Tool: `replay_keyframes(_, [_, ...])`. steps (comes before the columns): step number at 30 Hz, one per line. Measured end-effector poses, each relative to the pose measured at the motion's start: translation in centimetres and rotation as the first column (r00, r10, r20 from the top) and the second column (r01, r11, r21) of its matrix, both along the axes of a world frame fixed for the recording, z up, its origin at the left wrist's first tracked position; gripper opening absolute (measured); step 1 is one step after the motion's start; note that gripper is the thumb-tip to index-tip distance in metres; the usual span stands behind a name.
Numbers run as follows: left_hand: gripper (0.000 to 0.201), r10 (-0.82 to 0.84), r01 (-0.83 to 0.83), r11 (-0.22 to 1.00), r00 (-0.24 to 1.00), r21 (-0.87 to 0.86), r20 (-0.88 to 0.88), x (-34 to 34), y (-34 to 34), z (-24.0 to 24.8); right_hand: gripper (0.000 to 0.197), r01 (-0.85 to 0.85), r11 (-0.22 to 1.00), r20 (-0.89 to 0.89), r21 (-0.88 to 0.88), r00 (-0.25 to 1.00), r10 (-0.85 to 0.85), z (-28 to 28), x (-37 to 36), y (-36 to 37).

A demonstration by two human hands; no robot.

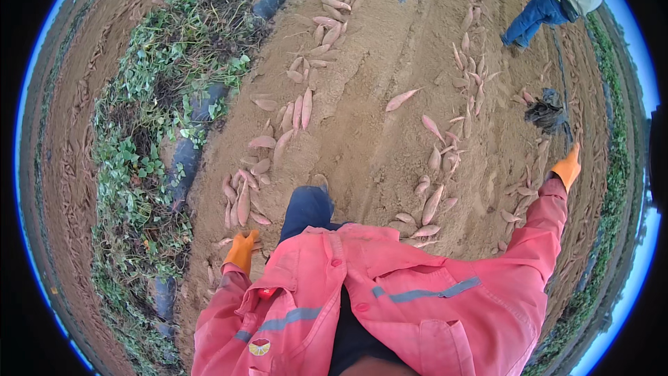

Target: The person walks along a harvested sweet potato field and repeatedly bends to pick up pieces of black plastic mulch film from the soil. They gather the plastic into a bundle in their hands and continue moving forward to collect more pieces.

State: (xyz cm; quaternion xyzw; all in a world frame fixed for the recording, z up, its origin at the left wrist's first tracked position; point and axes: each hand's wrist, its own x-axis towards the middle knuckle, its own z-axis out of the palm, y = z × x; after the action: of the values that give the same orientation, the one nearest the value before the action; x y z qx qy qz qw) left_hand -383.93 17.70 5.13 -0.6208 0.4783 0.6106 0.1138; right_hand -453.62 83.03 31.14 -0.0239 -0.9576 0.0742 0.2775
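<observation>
My left hand (240,251), in an orange glove, is low over the soil beside my leg, at the near end of the left row of sweet potatoes (243,203). Its fingers look curled, and whatever they may hold is hidden; pinkish roots lie right by it. Out to the far right reaches my right hand (568,166), gloved in orange too, with at least one finger stretched forward. No sweet potato shows in it. The end of a thin dark strip (565,97) on the ground lies close to its fingertip; contact cannot be made out.
Another row of sweet potatoes (433,203) runs ahead on the right, and a single sweet potato (401,99) lies between rows. Green vines (149,118) and black plastic film (186,160) border the left. Crumpled dark plastic (546,113) and a bending person (553,3) are at right.
</observation>
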Motion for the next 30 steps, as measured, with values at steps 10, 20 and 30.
replay_keyframes(10, [0.050, 0.038, -0.010, 0.978, 0.991, 0.206, -0.131, -4.1, -6.8, -6.9, 0.085, 0.462, 0.348, 0.573, -0.816, 0.730, 0.372, -23.6, 7.3, -16.5])
replay_keyframes(20, [0.051, 0.002, 0.003, 0.997, 0.997, 0.081, -0.071, -24.4, -12.4, -2.9, 0.064, 0.580, 0.604, 0.787, -0.546, 0.110, 0.607, -34.1, 6.2, -35.2])
replay_keyframes(30, [0.050, -0.043, 0.042, 0.987, 0.999, -0.156, -0.007, -39.3, -16.9, 1.7, 0.059, 0.407, 0.746, 0.849, -0.527, 0.217, 0.482, -35.3, -20.1, -41.9])
